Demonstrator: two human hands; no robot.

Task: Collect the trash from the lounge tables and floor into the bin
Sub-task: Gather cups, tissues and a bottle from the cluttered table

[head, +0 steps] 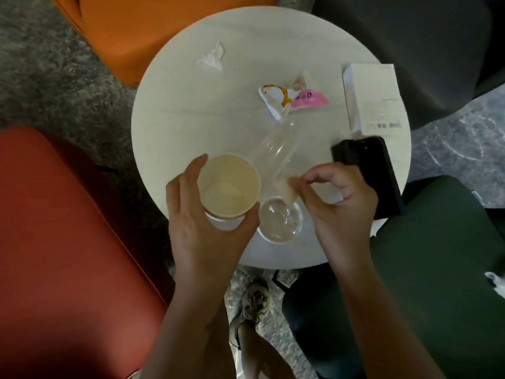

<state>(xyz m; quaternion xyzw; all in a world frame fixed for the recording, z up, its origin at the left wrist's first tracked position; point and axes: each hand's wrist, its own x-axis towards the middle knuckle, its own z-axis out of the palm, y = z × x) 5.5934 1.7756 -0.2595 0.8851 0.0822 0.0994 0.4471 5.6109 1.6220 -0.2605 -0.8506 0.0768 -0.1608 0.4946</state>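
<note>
Left hand (202, 228): fingers wrapped around the paper cup (229, 187), held above the tabletop (191, 113).
Right hand (338, 203): fingertips (296, 184) pinching a clear wrapper (278, 154).

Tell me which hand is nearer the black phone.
Right. The right hand sits against the black phone at the table's edge; the left hand, holding the paper cup, is farther away.

Dim, soft indoor light with a dull cast. The pale round table (191, 110) is the brightest area at centre; the frame darkens toward the lower corners. Shadows are faint. Mild blur throughout, and wide-angle bending stretches the edges.
</note>
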